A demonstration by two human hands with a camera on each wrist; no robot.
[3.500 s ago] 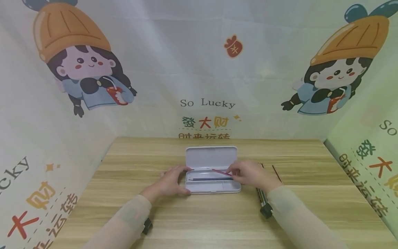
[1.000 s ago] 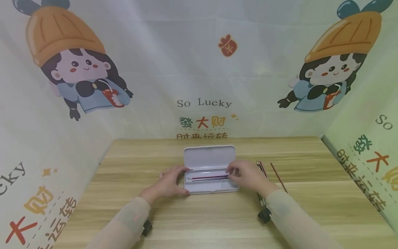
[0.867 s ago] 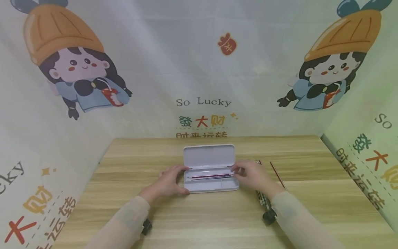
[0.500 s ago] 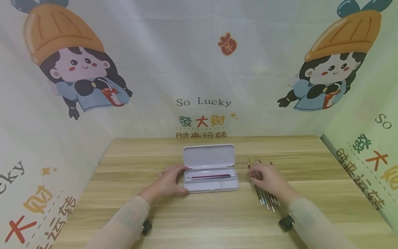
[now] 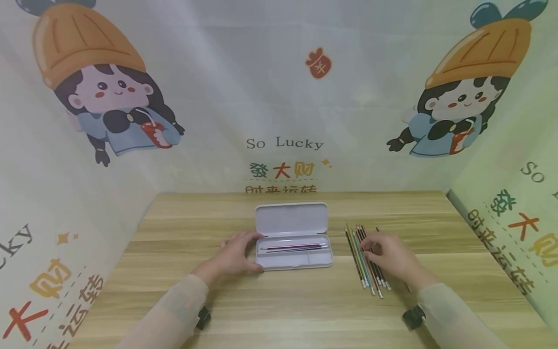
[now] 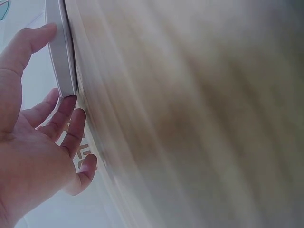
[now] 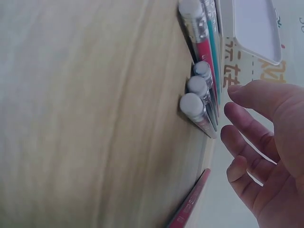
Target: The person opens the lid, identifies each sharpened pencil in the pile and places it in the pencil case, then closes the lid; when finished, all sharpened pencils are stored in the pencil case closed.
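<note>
A white pencil case [image 5: 283,261] lies with its lid [image 5: 291,219] raised at the table's centre. A few pencils [image 5: 296,247] rest in its rear compartment. My left hand [image 5: 235,254] holds the left end, thumb at the front corner and index finger at the back; the left wrist view shows the thumb on the case's side wall [image 6: 61,57]. Right of the case, my right hand [image 5: 394,257] hovers by a loose row of several pencils [image 5: 355,257], fingers bent and covering part of them. In the right wrist view, no pencil sits between thumb and fingers.
One red pencil [image 7: 190,199] lies apart from the others in the right wrist view. White-tipped pencil ends [image 7: 192,102] point toward the person. A printed cloth [image 5: 283,111] walls the table's back and sides. Black wrist cameras [image 5: 413,317] hang under the sleeves.
The right hand has laid a reddish pencil in the case, let go, and moved right to the loose pencils, uncovering most of them. The left hand stays at the case's left end.
</note>
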